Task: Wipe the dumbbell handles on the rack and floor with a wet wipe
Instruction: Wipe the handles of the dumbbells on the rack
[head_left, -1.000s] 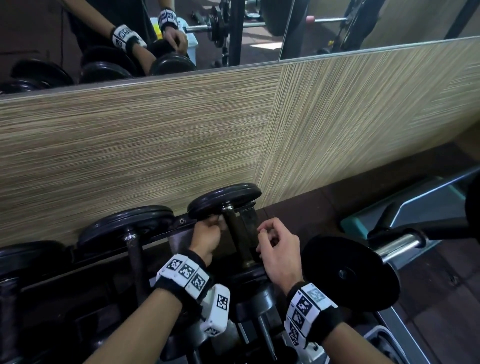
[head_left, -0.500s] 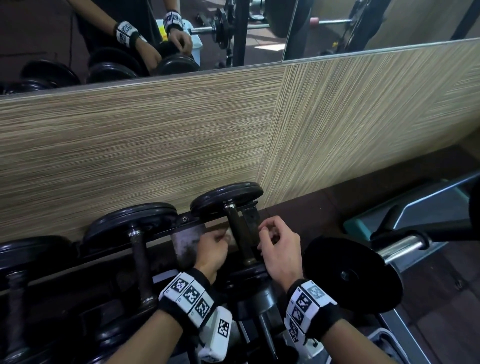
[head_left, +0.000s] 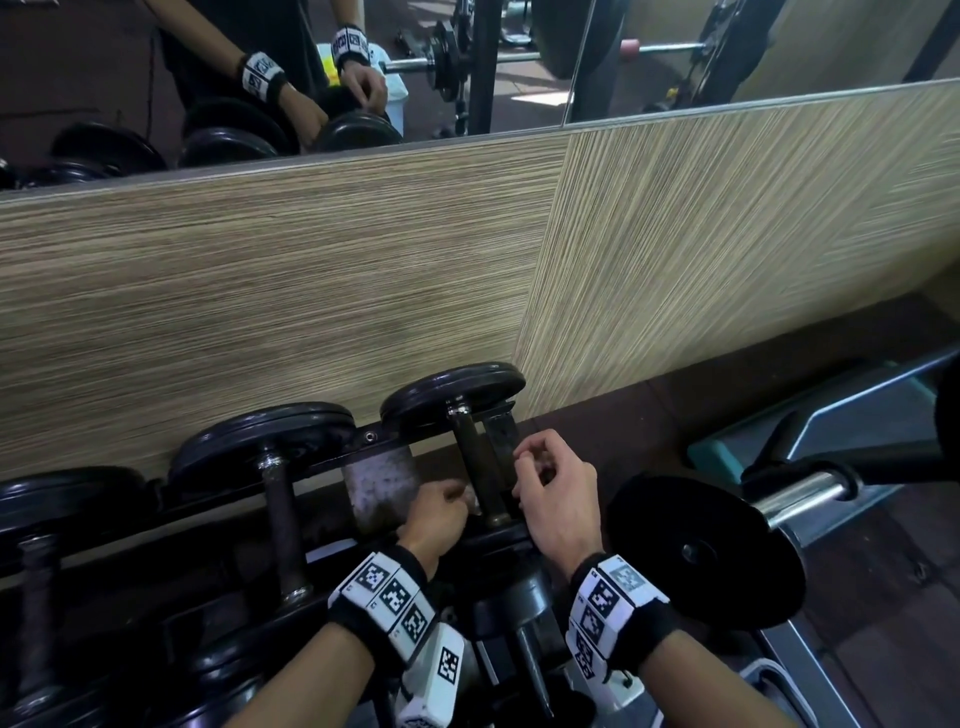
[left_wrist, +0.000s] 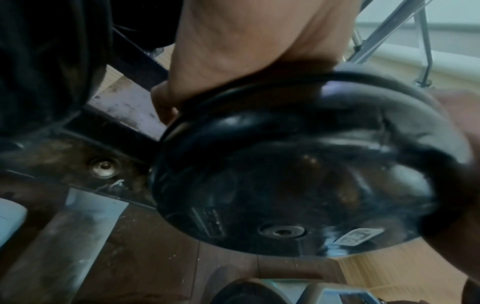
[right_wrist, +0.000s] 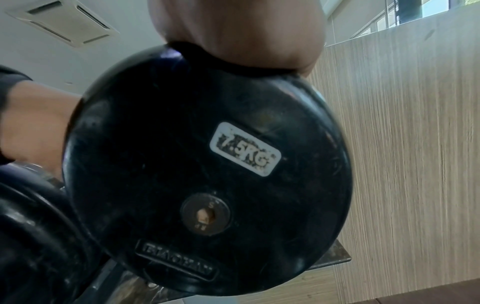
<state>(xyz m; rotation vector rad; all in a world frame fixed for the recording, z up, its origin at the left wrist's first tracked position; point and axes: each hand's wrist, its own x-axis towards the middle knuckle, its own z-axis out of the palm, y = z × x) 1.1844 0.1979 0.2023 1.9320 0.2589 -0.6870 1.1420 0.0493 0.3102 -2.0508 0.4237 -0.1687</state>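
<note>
Two hands work at one dumbbell handle (head_left: 480, 467), the rightmost on the rack (head_left: 374, 470), which lies with its far plate (head_left: 452, 392) against the wood-grain wall panel (head_left: 311, 291) and its near plate (right_wrist: 207, 174), labelled 7.5KG, toward you; your left hand (head_left: 434, 519) sits just left of the handle's near end, fingers curled tight, with something pale at the fingertips that is probably the wet wipe (head_left: 471, 503), though it is too small to be sure; your right hand (head_left: 556, 499) hovers just right of the handle, fingers loosely curled and pinched toward the thumb, and whether it holds any of the wipe you cannot tell from these views; both wrists rest over the near plate, which likely steadies you and keeps the dumbbell from rolling in its cradle while you rub along the bar.

Other dumbbells (head_left: 280, 525) lie to the left in their own cradles, handles free for wiping; a barbell plate (head_left: 706, 551) on its steel sleeve stands to your right, apart from the rack.

As for containers, a pale tub (head_left: 769, 680) shows at the lower right edge; its contents are hidden.
</note>
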